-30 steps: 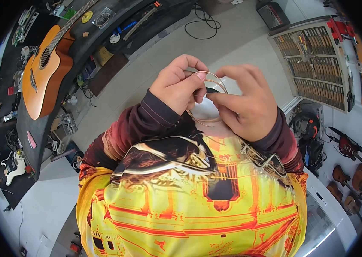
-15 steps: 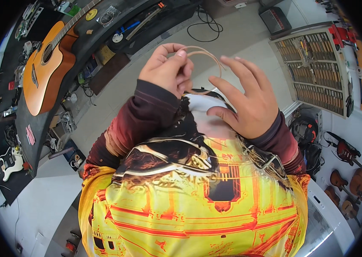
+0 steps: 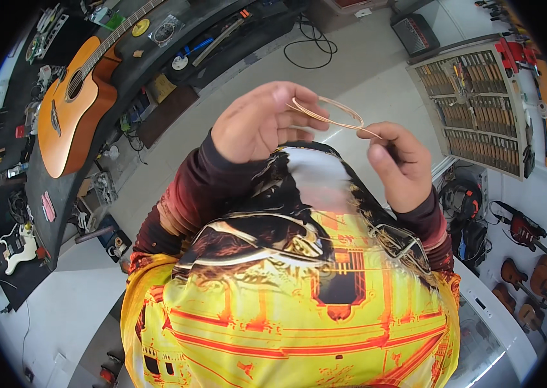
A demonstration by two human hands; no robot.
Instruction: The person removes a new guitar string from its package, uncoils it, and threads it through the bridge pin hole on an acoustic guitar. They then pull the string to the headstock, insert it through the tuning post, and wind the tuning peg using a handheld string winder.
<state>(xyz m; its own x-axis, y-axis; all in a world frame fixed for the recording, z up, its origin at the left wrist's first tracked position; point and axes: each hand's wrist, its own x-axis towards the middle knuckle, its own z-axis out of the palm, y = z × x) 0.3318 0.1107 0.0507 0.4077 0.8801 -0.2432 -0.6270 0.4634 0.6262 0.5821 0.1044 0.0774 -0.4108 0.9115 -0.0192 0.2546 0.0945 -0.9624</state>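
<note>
In front of my chest hangs a loosely coiled, copper-coloured guitar string [image 3: 344, 125], its loops stretched into a flat oval between my two hands. My left hand [image 3: 257, 123] has its thumb up by the near end of the loops, with the bent fingers running through or behind them and holding them. At the other end of the coil, my right hand [image 3: 403, 161] pinches the string between thumb and fingers. The exact grip of the right fingertips is partly hidden by the hand itself.
On the dark workbench [image 3: 202, 29] to the left lies an acoustic guitar [image 3: 86, 107], with a white electric guitar body [image 3: 20, 249] nearer. At right stand a rack of files [image 3: 474, 110] and several hanging guitars [image 3: 513, 275]. A black cable [image 3: 312, 48] loops on the floor.
My left hand has turned and opened out somewhat around the coil. My right hand, spread and apart before, has moved right and down and now pinches the string, and the coil has flattened.
</note>
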